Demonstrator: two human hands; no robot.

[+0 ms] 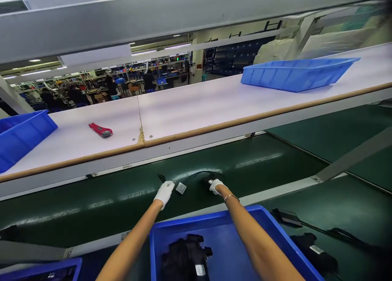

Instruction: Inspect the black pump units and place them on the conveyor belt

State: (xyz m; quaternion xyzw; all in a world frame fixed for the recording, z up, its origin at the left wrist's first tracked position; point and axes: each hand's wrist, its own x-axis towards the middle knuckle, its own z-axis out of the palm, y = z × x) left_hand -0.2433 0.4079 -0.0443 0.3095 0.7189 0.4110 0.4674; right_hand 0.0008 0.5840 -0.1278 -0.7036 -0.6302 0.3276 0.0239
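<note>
My left hand (165, 193), in a white glove, is closed over the green conveyor belt (116, 203). A short bundle of black cord (161, 178) sticks out just past its fingers. Right beside that hand lies a small silvery-grey square (181, 188), perhaps a label. My right hand (216, 186), also gloved, is closed on a dark, corded object (207, 182) whose exact shape is hard to make out. A thin black cord (196, 174) arcs from it towards the left. Below my forearms stands a blue tray (211, 219) holding black items with a white label (200, 269).
A white shelf (190, 109) runs across behind the belt, carrying a red box cutter (100, 130) and blue bins (290, 75) (24, 134). At right, a black power adapter (288, 217) with its cord lies on a green surface. A slanted metal strut (355, 158) crosses there.
</note>
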